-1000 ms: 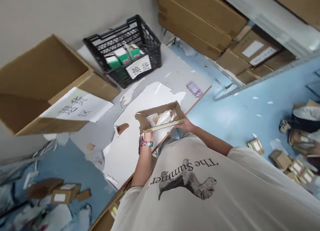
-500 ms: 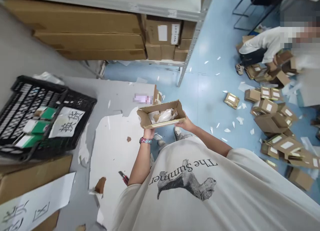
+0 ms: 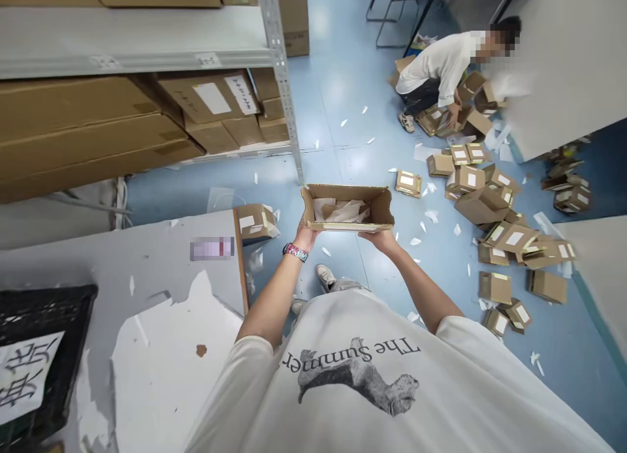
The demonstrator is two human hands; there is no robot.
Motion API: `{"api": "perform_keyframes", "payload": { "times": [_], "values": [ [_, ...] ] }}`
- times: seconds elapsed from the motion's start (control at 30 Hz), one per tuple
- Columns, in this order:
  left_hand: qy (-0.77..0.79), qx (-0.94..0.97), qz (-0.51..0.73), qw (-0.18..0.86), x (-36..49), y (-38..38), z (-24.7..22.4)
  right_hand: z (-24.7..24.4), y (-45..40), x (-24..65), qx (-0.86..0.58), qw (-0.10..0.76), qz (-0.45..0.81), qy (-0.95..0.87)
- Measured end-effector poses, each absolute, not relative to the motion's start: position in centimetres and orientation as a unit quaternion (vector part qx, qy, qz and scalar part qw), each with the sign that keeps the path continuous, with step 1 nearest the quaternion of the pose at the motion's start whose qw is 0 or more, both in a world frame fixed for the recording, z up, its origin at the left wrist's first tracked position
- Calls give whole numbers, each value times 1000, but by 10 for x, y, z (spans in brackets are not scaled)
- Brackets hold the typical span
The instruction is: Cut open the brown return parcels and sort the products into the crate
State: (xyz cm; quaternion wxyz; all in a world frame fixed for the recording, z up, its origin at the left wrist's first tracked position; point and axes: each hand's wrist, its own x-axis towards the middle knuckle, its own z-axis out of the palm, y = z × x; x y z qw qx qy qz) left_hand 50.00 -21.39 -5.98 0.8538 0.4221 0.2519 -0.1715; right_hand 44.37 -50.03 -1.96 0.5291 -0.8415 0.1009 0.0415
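An open cardboard box (image 3: 349,226) with crumpled white and brown paper (image 3: 343,211) inside is held in front of my body, above the blue floor. My left hand (image 3: 307,235) grips its near left corner, with a patterned band on the wrist. Near the right end, my right hand (image 3: 381,239) holds the box from the near side and below. The box hides part of the fingers of both hands.
A grey table (image 3: 161,257) is at the left with a black crate (image 3: 81,335). A metal shelf (image 3: 147,60) holds cartons. At the right, a person (image 3: 448,64) crouches by piled small boxes (image 3: 484,205); paper scraps litter the floor.
The view has turned to the right, away from the table. The box has moved off the table's side, over the floor, and sits straighter, still between both hands.
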Motion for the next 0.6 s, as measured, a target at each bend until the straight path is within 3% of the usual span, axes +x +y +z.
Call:
{"api": "perform_keyframes", "payload": {
  "times": [0.33, 0.6],
  "values": [
    [161, 444, -279, 836, 603, -335, -38, -11, -601, 479, -851, 502, -69, 139],
    [156, 472, -305, 812, 619, -355, -42, -22, -615, 477, -841, 510, -77, 165]
  ]
}}
